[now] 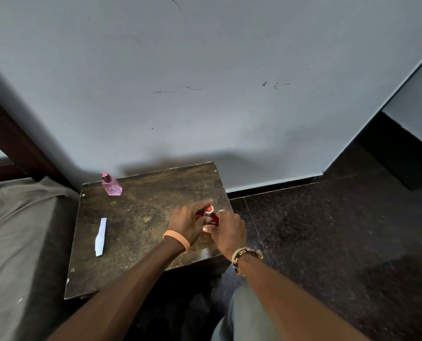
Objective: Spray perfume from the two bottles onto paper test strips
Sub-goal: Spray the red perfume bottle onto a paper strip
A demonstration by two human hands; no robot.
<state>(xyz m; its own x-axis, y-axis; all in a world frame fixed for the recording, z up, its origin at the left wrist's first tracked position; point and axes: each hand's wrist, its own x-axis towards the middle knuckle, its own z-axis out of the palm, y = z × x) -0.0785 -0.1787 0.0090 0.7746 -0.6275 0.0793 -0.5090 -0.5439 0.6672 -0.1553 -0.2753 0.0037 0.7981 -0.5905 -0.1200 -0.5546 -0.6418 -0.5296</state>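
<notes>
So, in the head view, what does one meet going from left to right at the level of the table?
Grey bedding → paper test strip → left hand → red bottle, gripped between both hands → right hand → dark floor. The pink bottle overlaps the strip sideways, so it is left out.

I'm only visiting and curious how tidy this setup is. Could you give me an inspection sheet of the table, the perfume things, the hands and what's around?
Surface: small dark table, worn and scuffed.
Job's things: pink bottle upright at the far left corner; paper strip flat on the left side; red bottle near the right edge.
Clutter: nothing seen.
Hands: left hand and right hand both grip the red bottle.
Cables: nothing seen.
Surroundings: bed at left, wall behind, dark floor at right.
</notes>
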